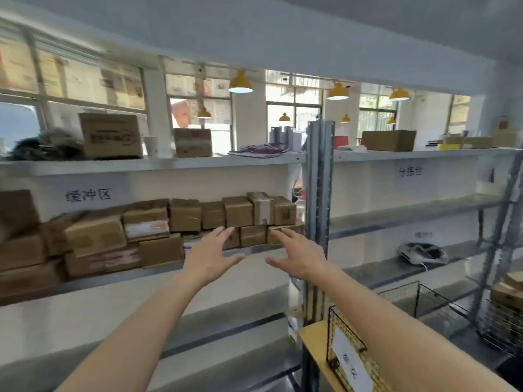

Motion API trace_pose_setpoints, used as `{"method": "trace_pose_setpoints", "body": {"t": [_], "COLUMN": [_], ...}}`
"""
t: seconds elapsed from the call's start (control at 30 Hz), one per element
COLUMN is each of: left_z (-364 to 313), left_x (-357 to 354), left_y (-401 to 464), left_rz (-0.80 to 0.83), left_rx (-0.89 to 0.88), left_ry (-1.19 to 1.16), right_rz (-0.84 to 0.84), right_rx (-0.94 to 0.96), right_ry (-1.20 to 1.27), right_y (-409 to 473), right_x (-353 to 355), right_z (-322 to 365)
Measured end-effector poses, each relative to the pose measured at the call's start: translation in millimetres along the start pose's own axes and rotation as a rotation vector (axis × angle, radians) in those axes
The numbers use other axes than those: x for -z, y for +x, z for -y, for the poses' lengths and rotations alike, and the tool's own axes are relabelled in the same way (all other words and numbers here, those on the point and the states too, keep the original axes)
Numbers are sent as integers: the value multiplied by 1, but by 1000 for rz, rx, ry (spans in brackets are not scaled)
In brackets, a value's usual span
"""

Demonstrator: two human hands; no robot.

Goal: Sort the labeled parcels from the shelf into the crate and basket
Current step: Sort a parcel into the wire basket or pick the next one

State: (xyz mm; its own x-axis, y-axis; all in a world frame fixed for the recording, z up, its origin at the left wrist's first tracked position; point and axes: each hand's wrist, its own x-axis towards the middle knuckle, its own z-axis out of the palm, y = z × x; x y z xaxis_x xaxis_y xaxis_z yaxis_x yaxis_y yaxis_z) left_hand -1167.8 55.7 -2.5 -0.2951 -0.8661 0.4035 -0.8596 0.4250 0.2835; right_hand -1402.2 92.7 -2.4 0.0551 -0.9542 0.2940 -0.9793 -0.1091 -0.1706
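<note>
Several brown cardboard parcels (237,211) are stacked in two rows on the middle shelf (252,248) of the left rack. My left hand (212,253) and my right hand (297,253) reach out side by side in front of the lower row, fingers straight and spread, holding nothing. A small parcel (252,235) lies on the shelf between the fingertips of both hands. A black wire basket (351,352) with a white label stands at the lower right, partly behind my right forearm. A second wire basket (424,301) sits further back.
A grey steel upright (318,193) divides the two racks just right of my right hand. The top shelf carries boxes (111,135) and purple cables (261,150). A white device (421,251) lies on the right rack, and more parcels fill a wire container (506,304) at far right.
</note>
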Motion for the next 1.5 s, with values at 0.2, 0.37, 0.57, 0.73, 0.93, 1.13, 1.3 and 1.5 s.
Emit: {"method": "trace_pose_setpoints", "body": {"t": [0.2,0.37,0.57,0.73,0.93,1.13,1.3,1.5], "left_z": [170,297,407,479,557,658,758,867], "left_x": [121,203,274,309,336,353,374,394], "left_y": [-96,-182,-271,-318,-347,-355,-346,-340], "left_rz": [-142,-207,-277,-278,-308,-274,-253,-260], "left_rx": [211,342,459,543,626,670,720,779], "left_ry": [49,50,104,115,144,161,164,146], "right_rz": [24,46,83,115,158,191,232,254], "right_rx": [271,420,477,527,552,585,592,636], "right_ry": [55,117,167,188,224,249,279,278], "right_y": [21,13,-5,-8,13,58,114,162], "right_x": [-22,-47,-76,-98,-126,-175,-221,-268], "right_z": [223,388,538,627,721,810,897,985]}}
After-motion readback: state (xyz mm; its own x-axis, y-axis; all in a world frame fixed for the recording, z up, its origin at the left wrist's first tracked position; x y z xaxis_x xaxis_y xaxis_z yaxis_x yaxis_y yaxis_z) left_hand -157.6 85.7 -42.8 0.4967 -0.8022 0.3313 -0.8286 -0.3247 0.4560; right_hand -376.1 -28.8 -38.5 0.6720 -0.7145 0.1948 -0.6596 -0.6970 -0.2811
